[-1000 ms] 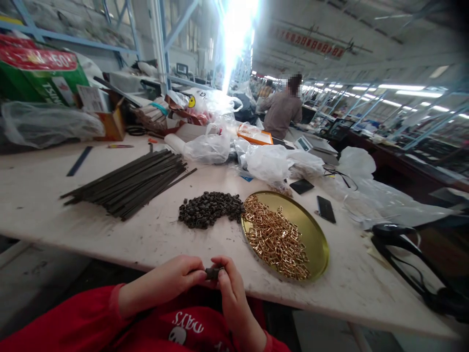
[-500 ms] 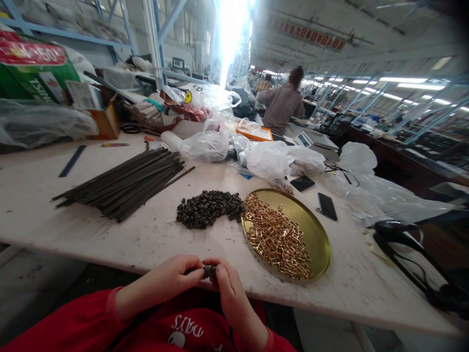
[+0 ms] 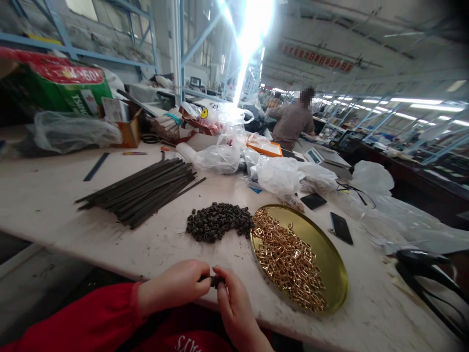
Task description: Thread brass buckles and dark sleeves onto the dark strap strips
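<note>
At the table's front edge, my left hand (image 3: 183,283) and my right hand (image 3: 236,305) meet, fingers closed around a small dark piece (image 3: 215,281). It looks like one of the dark loops, but fingers cover most of it. Just beyond them lies a heap of small dark loops (image 3: 218,222). To its right, a round gold tray (image 3: 335,264) holds many gold rectangular rings (image 3: 293,259), piled on its left side. A bundle of long dark strips (image 3: 142,190) rests on the left of the table.
Clear plastic bags (image 3: 278,173) crowd the back of the table (image 3: 154,247). A phone (image 3: 341,228) and a dark flat object (image 3: 313,201) lie beyond the tray. Black straps (image 3: 421,274) sit far right. A person (image 3: 293,122) stands in the background.
The camera view has tilted, so the tabletop appears lower and further right. Both hands stay together on the small dark piece, their fingers slightly shifted around it.
</note>
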